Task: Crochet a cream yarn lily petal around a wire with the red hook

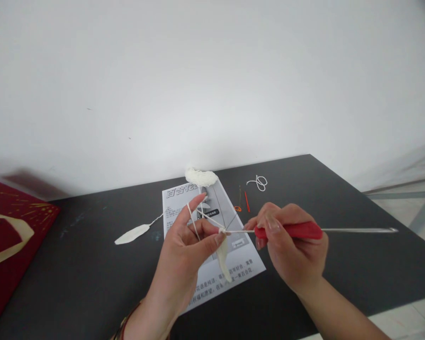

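Observation:
My right hand (292, 248) is closed on a crochet hook (286, 230) with a red grip and a long metal shaft sticking out to the right. Its tip meets a small cream crocheted piece (224, 257) that my left hand (187, 245) pinches between thumb and middle finger. Cream yarn (193, 222) loops over my raised left index finger and runs back to a small yarn bundle (201, 177) on the table. Both hands hover over a printed instruction sheet (212, 226).
A black table (92, 264) stands against a white wall. A finished cream leaf-shaped piece (131, 234) lies left of the sheet. A white cord loop (258, 182), a red needle (247, 201) and an orange marker (237, 208) lie behind. A red box (7, 236) sits at far left.

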`<action>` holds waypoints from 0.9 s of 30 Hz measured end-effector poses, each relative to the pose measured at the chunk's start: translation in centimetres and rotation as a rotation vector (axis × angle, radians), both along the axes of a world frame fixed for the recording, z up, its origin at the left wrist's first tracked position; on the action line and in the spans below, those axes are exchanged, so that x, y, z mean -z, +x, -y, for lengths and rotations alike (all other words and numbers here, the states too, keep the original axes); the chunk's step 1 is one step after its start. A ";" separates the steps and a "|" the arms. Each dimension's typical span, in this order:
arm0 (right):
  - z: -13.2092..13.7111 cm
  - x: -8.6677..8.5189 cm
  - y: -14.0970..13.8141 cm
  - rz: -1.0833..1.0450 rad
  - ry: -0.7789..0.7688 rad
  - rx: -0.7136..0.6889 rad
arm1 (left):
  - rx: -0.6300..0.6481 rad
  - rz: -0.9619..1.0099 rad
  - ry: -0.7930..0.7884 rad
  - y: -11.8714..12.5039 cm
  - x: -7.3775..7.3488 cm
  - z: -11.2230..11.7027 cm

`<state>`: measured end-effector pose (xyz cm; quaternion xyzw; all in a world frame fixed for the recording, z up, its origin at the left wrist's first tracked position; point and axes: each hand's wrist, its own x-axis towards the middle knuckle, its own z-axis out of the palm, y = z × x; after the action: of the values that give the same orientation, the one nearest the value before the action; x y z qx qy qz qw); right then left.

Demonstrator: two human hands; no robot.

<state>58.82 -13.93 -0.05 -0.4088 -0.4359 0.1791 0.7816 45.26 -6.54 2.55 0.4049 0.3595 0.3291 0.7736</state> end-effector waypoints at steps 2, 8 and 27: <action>0.1 0.0 0.0 0.088 0.029 0.027 | -0.011 0.000 0.006 0.0 0.0 0.0; 0.5 0.5 0.1 0.204 0.046 0.075 | -0.041 -0.017 0.068 0.1 0.0 0.3; -0.4 -0.1 0.5 0.477 0.074 0.009 | -0.302 -0.147 0.497 0.2 0.5 1.2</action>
<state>59.33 -13.53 0.08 -0.4127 -0.6126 0.0581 0.6716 45.45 -7.76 2.08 0.5465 0.3790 0.4881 0.5652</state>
